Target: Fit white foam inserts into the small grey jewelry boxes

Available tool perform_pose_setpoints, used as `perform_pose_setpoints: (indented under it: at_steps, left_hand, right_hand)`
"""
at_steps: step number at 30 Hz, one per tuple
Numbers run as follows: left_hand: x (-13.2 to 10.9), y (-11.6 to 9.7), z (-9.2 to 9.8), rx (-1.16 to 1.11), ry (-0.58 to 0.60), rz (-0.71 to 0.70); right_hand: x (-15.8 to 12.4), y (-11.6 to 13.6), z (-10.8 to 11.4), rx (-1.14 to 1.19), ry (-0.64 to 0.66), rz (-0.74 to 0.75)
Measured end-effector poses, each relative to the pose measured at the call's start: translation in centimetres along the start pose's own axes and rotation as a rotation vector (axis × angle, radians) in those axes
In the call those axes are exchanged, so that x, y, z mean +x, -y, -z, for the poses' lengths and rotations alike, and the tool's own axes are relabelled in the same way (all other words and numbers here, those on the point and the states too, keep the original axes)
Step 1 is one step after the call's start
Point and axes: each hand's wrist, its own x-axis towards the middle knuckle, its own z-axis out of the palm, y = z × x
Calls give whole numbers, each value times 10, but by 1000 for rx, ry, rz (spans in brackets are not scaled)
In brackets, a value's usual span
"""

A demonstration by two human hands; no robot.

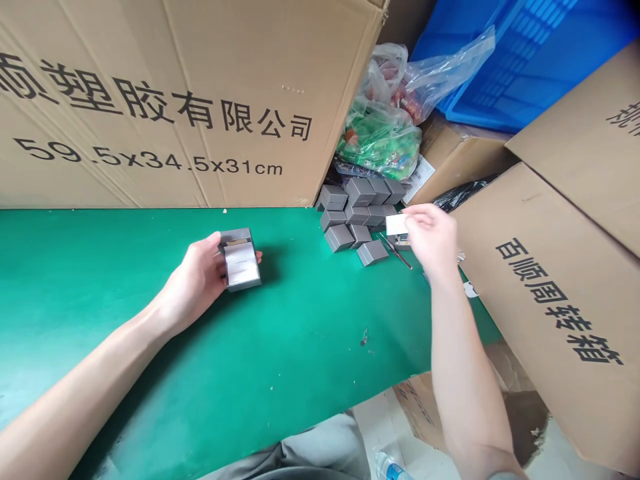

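Note:
My left hand (200, 277) rests on the green table (150, 347) and grips an open grey box (241, 259) with a pale lining, thumb and fingers around its sides. My right hand (431, 237) is over at the right, beside a pile of small grey boxes (357, 217). Its fingers pinch a small white card (397, 225). Thin metal tweezers (399, 252) lie on the table just below that hand.
A large printed cardboard carton (175, 100) stands along the back of the table. Two more cartons (550, 293) crowd the right side. Clear plastic bags (385, 127) with green and red contents and a blue crate (520, 60) sit behind the pile. A water bottle (393, 467) lies below.

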Motion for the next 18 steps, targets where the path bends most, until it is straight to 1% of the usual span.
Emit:
perform_pose_setpoints:
  at_steps: [2,3,5,6,8,10,13,15,18]
  left_hand:
    - [-2,-1,-1,4,6,-3]
    - [-2,-1,-1,3,4,-3]
    - [-3,0,-1,-3,-14,-3]
    - [-4,1,-1,-2,-17,-7]
    - [-4,2,0,11,-5,-21]
    - [-3,3,1,30,12,-34]
    - [-2,5,4,41,31,-26]
    - [0,6,6,43,27,-26]
    - [0,8,7,58,-4,-18]
  right_hand:
    - [-30,36,-18,356,244,52]
    - [-42,54,-28,471,370,87]
    - [-59,84,-52,626,580,138]
    - [-66,95,-63,683,665,143]
    - [-75,107,-87,776,769,123]
    - [-84,107,-107,852,786,54]
    - [-95,95,-128,911,726,-63]
    - [-99,85,-136,924,715,-103]
    - [-97,77,-140,902,742,-115]
